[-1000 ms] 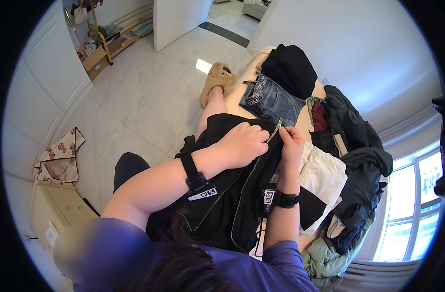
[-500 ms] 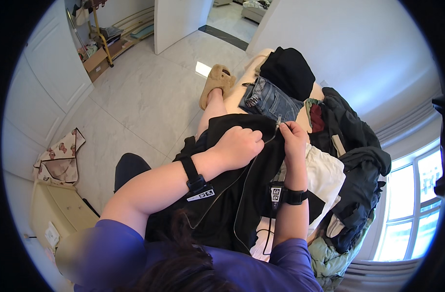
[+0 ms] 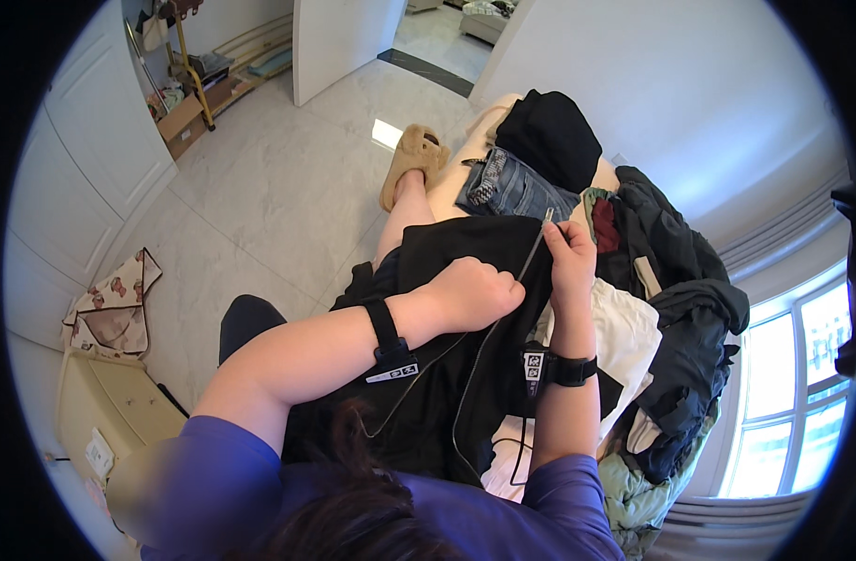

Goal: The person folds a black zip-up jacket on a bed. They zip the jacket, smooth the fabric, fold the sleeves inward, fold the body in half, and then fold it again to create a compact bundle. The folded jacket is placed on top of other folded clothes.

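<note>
A black garment with a long open zipper lies spread over my lap. My left hand is closed in a fist on the garment's zipper edge; its fingertips are hidden. My right hand pinches the zipper's far end between thumb and fingers, and a shiny metal piece sticks up beyond the fingertips. Between my two hands the zipper runs straight and taut. The two loose zipper edges trail down toward my body.
Folded jeans and a folded black garment lie just beyond on the cream seat. To the right are white cloth and a heap of dark clothes. My slippered foot rests on the tiled floor.
My left hand has shifted slightly right and down. My right hand has moved a little right, and the zipper stretch between the hands has gone from curved to straight.
</note>
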A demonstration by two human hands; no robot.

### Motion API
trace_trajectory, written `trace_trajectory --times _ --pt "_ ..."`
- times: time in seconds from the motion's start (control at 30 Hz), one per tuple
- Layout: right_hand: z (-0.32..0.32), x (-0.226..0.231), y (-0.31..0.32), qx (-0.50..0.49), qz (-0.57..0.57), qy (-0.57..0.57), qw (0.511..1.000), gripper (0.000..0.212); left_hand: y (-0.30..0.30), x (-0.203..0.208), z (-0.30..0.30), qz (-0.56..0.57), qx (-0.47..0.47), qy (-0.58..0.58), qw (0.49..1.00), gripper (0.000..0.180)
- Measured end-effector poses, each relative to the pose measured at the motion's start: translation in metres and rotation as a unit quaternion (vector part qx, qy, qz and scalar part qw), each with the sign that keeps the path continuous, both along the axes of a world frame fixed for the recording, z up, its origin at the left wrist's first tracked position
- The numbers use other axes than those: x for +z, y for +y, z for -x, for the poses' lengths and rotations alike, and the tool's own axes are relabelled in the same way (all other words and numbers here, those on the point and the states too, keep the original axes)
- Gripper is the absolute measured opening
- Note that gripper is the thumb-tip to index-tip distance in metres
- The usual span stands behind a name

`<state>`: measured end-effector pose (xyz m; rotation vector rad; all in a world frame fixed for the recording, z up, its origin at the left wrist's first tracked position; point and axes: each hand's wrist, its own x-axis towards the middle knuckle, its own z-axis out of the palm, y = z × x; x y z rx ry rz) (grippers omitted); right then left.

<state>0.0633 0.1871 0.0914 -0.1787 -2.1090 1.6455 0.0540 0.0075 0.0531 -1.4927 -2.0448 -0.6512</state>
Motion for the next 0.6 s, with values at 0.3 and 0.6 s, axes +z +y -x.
trace_trajectory --times 0.3,0.6 --pt "0.013 0.0 0.036 -0.072 -0.032 0.04 0.996 0.014 -0.022 -0.005 -0.024 0.087 -0.036 -0.033 0.995 0.007" --pt "0.027 0.016 0.035 -0.061 -0.022 0.061 0.996 0.013 -0.021 0.014 -0.019 -0.028 -0.006 0.068 0.997 0.007"
